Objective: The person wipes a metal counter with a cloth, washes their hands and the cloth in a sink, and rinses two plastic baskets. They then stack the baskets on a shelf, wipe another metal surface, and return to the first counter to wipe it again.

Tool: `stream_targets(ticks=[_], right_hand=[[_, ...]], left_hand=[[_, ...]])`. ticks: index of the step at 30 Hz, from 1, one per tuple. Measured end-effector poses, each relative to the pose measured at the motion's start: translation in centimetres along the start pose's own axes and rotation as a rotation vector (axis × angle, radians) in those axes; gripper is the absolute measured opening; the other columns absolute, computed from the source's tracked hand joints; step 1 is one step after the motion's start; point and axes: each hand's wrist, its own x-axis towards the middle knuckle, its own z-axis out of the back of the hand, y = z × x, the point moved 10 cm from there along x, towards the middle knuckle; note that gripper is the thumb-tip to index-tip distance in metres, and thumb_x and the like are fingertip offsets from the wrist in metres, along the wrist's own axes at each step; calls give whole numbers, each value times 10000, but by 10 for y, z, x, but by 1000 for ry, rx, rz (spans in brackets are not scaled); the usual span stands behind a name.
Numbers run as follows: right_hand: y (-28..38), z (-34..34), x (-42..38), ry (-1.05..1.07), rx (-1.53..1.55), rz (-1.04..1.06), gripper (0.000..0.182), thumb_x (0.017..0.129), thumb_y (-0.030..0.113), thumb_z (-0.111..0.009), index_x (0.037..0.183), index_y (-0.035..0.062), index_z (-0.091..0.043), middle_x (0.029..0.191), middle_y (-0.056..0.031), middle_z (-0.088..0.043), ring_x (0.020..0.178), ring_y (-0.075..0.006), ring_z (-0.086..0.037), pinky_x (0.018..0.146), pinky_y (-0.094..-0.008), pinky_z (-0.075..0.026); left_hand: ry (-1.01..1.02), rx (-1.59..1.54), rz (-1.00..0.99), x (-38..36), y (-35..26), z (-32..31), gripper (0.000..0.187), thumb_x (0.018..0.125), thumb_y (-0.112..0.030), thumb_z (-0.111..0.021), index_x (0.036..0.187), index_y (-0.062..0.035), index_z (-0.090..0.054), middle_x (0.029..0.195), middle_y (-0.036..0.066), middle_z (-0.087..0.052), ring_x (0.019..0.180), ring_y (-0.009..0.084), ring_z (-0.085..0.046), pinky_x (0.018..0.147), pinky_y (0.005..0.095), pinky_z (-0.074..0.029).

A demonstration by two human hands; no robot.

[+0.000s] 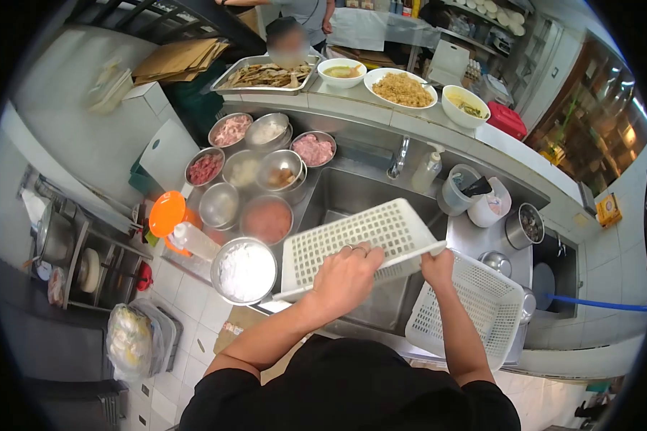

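Over the sink [345, 188], I hold a white perforated plastic basket [352, 231] tilted. My left hand [346, 279] is closed on its near side, with a ring on one finger. My right hand [437, 266] grips the basket's right corner at the rim; part of those fingers is hidden. A second white perforated basket [474, 309] sits just below my right hand, on the right of the sink. Left of the held basket stands a metal bowl of white powder [246, 271].
Metal bowls of raw meat [313, 149] crowd the left counter, beside an orange lid [167, 213]. The faucet [399, 158] and soap bottle [428, 171] stand behind the sink. Bowls of cooked food [402, 89] line the ledge. A blue hose [600, 304] runs right. Another person [305, 18] stands beyond.
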Motion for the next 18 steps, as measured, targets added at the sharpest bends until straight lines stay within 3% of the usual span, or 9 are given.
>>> stream_targets(ticks=[2,3,4,6,11,13,15,17,18], right_hand=[[44,25,-16,-124,146,310,231,811,176,-624,1004,74,-700,883,-192,-683,837,-373,-662,708,-415,-515],[43,20,-15,-30,112,356,247,803,158,-624,1026,81,-697,902,-191,-682,857,-370,-661,719,-404,-518],[35,10,-10,45,-109,351,245,828,138,-608,1050,80,-694,901,-200,-680,883,-371,-657,741,-381,-520],[39,22,-12,43,-87,273,242,843,128,-631,1070,60,-681,896,-182,-701,866,-339,-683,761,-371,-521],[69,109,-66,-63,539,486,468,816,134,-706,1261,67,-580,1244,-165,-609,1118,-231,-601,898,-342,-495],[55,134,-98,53,278,425,602,802,174,-722,1354,91,-498,1338,-175,-535,1218,-269,-532,976,-346,-453],[10,120,-130,346,-129,440,673,774,244,-749,1374,104,-477,1305,-180,-557,1210,-304,-536,999,-376,-437],[-38,99,-178,546,-412,460,693,753,335,-760,1354,106,-504,1285,-197,-557,1198,-324,-534,1003,-416,-429],[-60,91,-199,551,-506,430,575,765,299,-732,1277,102,-561,1192,-193,-601,1129,-326,-572,953,-425,-454]], left_hand=[[3,17,0,-9,-10,1,99,714,0,-543,806,-33,-542,784,161,-613,703,378,-628,587,501,-506],[9,26,-6,-13,-16,1,113,705,3,-548,813,-33,-550,793,165,-616,704,381,-626,600,499,-506],[5,30,-2,-15,-19,2,113,705,3,-548,813,-33,-550,793,165,-616,704,381,-626,600,499,-506],[-51,76,42,-17,-16,8,142,694,11,-552,827,-37,-561,784,177,-612,709,386,-622,636,491,-504],[-304,229,219,-33,-36,63,179,711,22,-550,886,-6,-573,790,210,-622,761,398,-628,661,491,-496],[-338,220,237,-52,-41,77,212,725,29,-530,929,7,-586,813,219,-632,779,404,-630,667,485,-501],[-440,90,451,-80,-23,92,213,719,24,-546,922,27,-613,836,216,-659,731,349,-652,653,399,-502],[-451,46,532,-107,-17,96,246,720,22,-540,950,27,-625,836,199,-667,721,299,-655,655,367,-497],[-462,-8,605,-123,-11,95,279,720,19,-533,978,26,-638,835,183,-675,711,250,-659,658,335,-493]])
